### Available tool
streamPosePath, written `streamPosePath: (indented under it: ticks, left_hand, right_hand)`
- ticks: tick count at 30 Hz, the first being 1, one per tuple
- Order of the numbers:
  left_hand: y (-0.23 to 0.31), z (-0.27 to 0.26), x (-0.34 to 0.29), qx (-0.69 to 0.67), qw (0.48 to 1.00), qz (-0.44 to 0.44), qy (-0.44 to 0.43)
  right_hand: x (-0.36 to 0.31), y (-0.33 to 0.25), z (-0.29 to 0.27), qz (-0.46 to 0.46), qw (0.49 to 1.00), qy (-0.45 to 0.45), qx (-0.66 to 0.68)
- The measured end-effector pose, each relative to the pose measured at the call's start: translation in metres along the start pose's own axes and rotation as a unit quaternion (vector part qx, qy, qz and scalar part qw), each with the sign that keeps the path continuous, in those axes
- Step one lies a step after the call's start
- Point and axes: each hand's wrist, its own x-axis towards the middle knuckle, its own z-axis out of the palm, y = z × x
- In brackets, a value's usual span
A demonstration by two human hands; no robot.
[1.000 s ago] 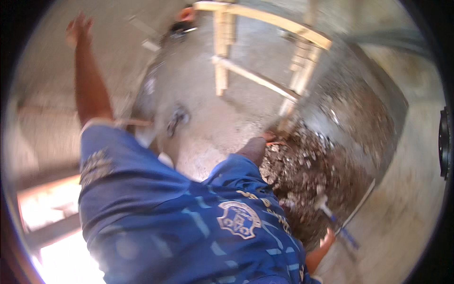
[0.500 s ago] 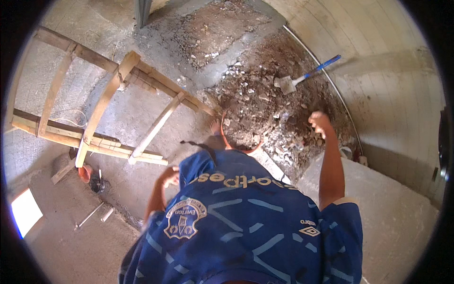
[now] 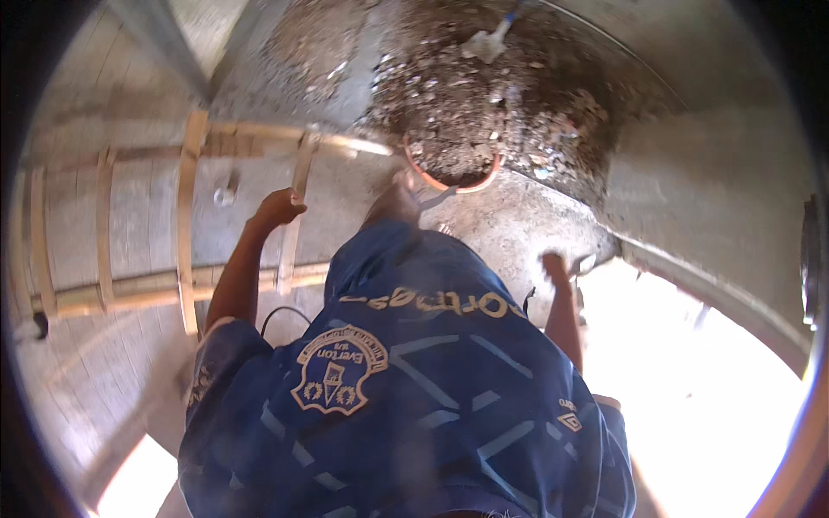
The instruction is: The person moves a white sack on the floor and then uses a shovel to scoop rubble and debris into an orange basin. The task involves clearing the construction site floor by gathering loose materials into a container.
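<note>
My left hand (image 3: 281, 207) is raised at the left of my body, over the wooden ladder-like frame (image 3: 187, 233). Its fingers are curled in, and nothing shows inside them. On the right, my right hand (image 3: 553, 264) hangs above the concrete floor, too blurred to make out its fingers. Between and beyond both hands sits an orange-rimmed tub (image 3: 477, 187) filled with dark soil and rubble. One of my feet is beside its left edge. Neither hand touches the tub.
A shovel (image 3: 486, 47) with a blue handle lies on the rubble heap (image 3: 553, 108) at the far side. A concrete wall (image 3: 708, 164) rises on the right. Glaring light (image 3: 691, 363) fills the lower right, and a grey post (image 3: 168, 43) stands at far left.
My view has turned and shifted, so the shovel and tub sit higher in it. My left hand has risen forward over the wooden frame; my right hand has come lower, away from the rubble.
</note>
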Motion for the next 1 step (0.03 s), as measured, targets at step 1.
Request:
streamPosePath:
  ticks: [1]
  left_hand:
    - [0.0428,0.0148,0.0302,-0.060,0.995,0.069,0.039]
  right_hand:
    - [-0.0998,-0.0296,0.0327,-0.001,0.982,-0.169,0.087]
